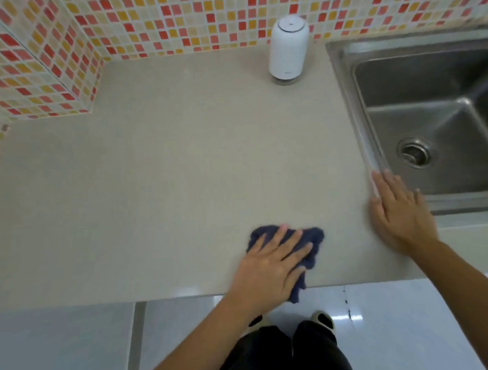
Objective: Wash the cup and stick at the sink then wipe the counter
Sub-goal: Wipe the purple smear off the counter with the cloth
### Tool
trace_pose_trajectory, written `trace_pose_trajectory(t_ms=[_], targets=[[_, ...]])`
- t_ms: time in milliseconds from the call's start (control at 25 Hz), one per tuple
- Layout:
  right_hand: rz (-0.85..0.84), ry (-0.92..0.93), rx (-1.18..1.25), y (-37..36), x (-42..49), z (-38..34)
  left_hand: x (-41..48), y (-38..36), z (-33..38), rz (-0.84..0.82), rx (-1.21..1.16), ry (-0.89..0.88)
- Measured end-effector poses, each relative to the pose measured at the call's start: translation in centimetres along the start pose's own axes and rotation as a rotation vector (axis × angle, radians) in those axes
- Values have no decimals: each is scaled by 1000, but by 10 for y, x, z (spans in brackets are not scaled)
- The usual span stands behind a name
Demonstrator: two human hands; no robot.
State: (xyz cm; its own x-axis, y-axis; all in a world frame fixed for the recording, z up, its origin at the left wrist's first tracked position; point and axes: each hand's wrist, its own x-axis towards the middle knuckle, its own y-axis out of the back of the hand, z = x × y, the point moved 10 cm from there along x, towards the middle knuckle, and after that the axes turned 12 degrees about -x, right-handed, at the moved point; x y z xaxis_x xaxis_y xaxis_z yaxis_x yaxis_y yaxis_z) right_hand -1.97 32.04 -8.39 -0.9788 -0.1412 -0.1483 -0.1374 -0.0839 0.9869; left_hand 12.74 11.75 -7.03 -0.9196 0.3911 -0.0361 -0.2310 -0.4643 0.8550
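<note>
A dark blue cloth [313, 239] lies crumpled on the beige counter [166, 174] near its front edge, one corner hanging over the edge. My left hand [272, 268] presses flat on the cloth with fingers spread. My right hand [399, 213] rests palm down, fingers apart, on the counter at the left rim of the steel sink [355, 114], holding nothing. The sink basin holds only its drain [413, 153]. No cup or stick is in view.
A white rounded dispenser [288, 49] stands at the back of the counter beside the sink. Mosaic tiled walls [172, 19] close the back and left, with a tiled corner jutting out at the left. Below the counter edge are the white floor and my feet.
</note>
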Motion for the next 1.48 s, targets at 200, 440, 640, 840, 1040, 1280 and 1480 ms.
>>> trace_pose_trajectory(t_ms=[200, 440, 640, 840, 1040, 1280, 1480], targets=[[38, -18, 40, 0, 0, 1, 29, 94, -144, 251, 106, 319], [33, 30, 89, 0, -1, 1, 163, 58, -86, 169, 79, 235], [60, 118, 118, 4, -15, 24, 58, -9, 27, -12, 116, -150], [56, -82, 53, -3, -32, 147, 28, 21, -24, 108, 136, -46], [9, 111, -29, -10, -20, 176, 88, -9, 20, 232, 116, 290], [62, 130, 38, -10, -22, 176, 87, -55, 88, 305, 89, 563], [61, 189, 34, -13, -21, 173, 98, -83, 140, 364, -130, 686]])
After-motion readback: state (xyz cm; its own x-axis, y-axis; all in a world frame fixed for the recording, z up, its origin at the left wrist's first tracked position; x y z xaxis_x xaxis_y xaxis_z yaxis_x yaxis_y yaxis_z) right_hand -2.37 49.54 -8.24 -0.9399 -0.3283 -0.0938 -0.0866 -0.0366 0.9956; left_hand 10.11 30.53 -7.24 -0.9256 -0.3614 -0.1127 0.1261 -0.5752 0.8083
